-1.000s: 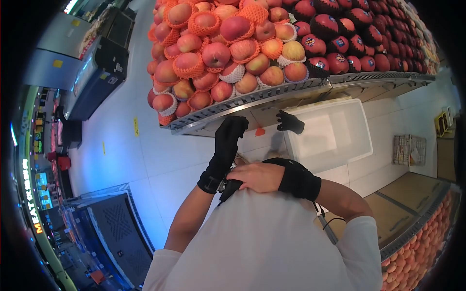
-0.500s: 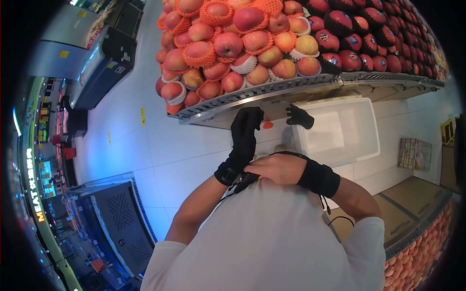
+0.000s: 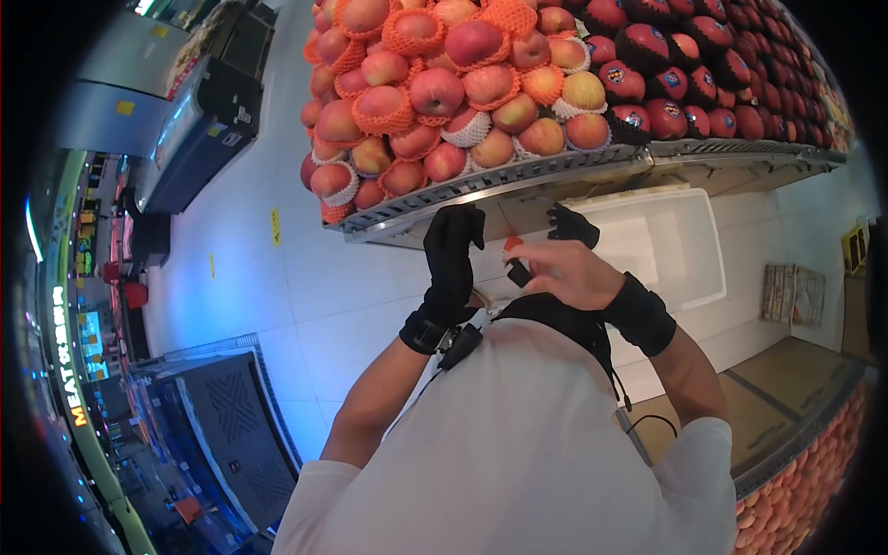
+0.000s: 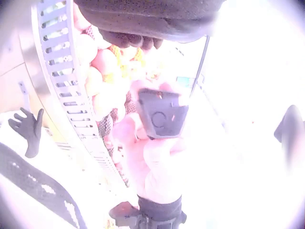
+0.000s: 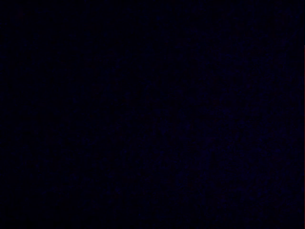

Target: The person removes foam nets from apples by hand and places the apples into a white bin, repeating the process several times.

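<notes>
My left hand (image 3: 450,254) wears a black glove, its fingers loosely bent with nothing in them, over the floor near the fruit stand. On its wrist sits a black device (image 3: 460,347). My bare right hand (image 3: 575,273), with a black wrist band, pinches a small black plastic piece (image 3: 517,272) just right of the left hand. In the left wrist view that piece (image 4: 162,114) shows a flat face with a round mark, and the gloved fingers (image 4: 136,40) curl at the top. The right wrist view is wholly dark.
Apples (image 3: 435,91) in foam nets heap the metal-edged stand (image 3: 546,172), with dark red ones beside them. A loose black glove (image 3: 573,227) lies at the edge of a white tub (image 3: 718,250). A wire basket (image 3: 793,294) stands to the right on the tiled floor.
My right hand has left the left wrist and moved forward and right, now with the black plastic piece between its fingers. The left hand stays raised in about the same pose.
</notes>
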The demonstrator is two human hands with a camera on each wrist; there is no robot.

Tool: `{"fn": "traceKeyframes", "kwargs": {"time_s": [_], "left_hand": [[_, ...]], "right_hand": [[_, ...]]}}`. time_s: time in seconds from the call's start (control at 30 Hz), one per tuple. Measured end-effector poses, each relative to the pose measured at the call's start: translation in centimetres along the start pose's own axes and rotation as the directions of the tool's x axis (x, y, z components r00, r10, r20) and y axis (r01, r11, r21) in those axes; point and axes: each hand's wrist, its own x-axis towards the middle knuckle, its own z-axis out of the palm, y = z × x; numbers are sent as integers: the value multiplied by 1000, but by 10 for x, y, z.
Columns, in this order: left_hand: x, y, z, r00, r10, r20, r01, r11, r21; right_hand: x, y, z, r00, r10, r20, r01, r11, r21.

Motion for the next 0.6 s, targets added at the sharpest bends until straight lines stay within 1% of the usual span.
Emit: {"fn": "traceKeyframes", "kwargs": {"time_s": [0.03, 0.07, 0.1, 0.13, 0.17, 0.2, 0.23, 0.27, 0.33, 0.37, 0.47, 0.57, 0.6], "left_hand": [[2, 4, -2, 995, -88, 43, 92, 991, -95], [1, 10, -4, 975, -156, 156, 160, 987, -18], [-2, 21, -2, 937, -227, 265, 218, 974, 62], [-4, 26, 0, 880, -302, 367, 266, 953, 145], [-7, 10, -1, 840, -153, 521, 24, 969, 245], [-10, 17, 6, 743, -172, 647, -10, 963, 268], [-21, 18, 15, 694, -141, 706, -56, 967, 248], [-30, 18, 23, 641, -111, 759, -104, 968, 229], [-39, 22, 36, 505, 50, 862, -312, 941, 128], [-40, 22, 41, 422, 124, 898, -408, 911, 66], [-40, 16, 49, 391, 77, 917, -413, 905, 100], [-46, 21, 56, 405, 17, 914, -372, 916, 148], [-47, 25, 58, 389, -46, 920, -343, 920, 191]], "right_hand": [[0, -8, -7, 993, 58, -99, -57, 998, 10], [-1, -11, -13, 973, 118, -196, -115, 993, 25], [-5, 4, -13, 959, 53, -279, -17, 991, 132], [-4, 4, -12, 929, 63, -365, 56, 950, 307], [0, 1, -9, 888, 92, -450, 141, 877, 459], [3, -1, -7, 837, 134, -530, 243, 778, 579], [6, -1, -6, 800, 162, -577, 256, 778, 573], [7, -1, -6, 784, 197, -589, 246, 772, 586], [7, 0, -4, 749, 264, -608, 237, 750, 617], [8, 2, -1, 720, 274, -638, 264, 742, 616], [10, 14, 4, 624, 354, -696, 333, 685, 647], [13, 18, 8, 530, 424, -734, 314, 707, 634], [14, 16, 9, 506, 413, -757, 297, 741, 603]]}}
